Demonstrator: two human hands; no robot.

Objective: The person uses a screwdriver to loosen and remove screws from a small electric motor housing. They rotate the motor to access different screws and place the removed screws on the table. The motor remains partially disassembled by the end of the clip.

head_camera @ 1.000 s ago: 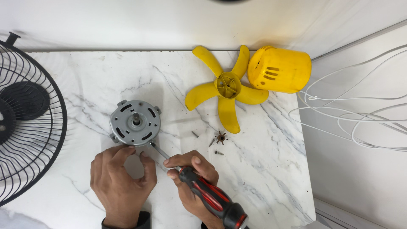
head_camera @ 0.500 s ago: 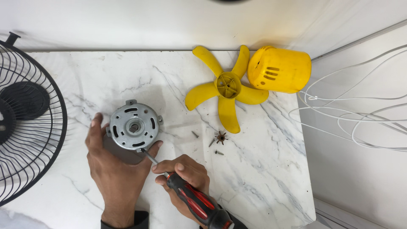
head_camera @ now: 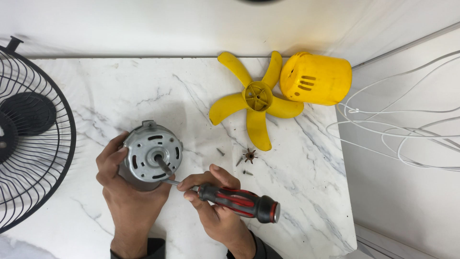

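On the marble table, largest first: a black wire fan guard lies at the left edge, partly off the table. A yellow motor cover lies on its side at the back right, touching the yellow blade, which lies flat just left of it. White cable loops off the table's right side.

Near the front left sits the grey motor, shaft up. Since half a second ago it has shifted little; the left hand has slid from the motor's left flank to cup it from the lower left, fingers curled around the housing and gripping it. The right hand has moved slightly rightward and is closed on the red-and-black screwdriver, which now lies flatter, its handle pointing right. Its tip reaches the motor's lower edge, seemingly at a screw there, though the contact is too small to be sure.

Between motor and blade lie a few loose screws and a small star-shaped piece, unmoved.
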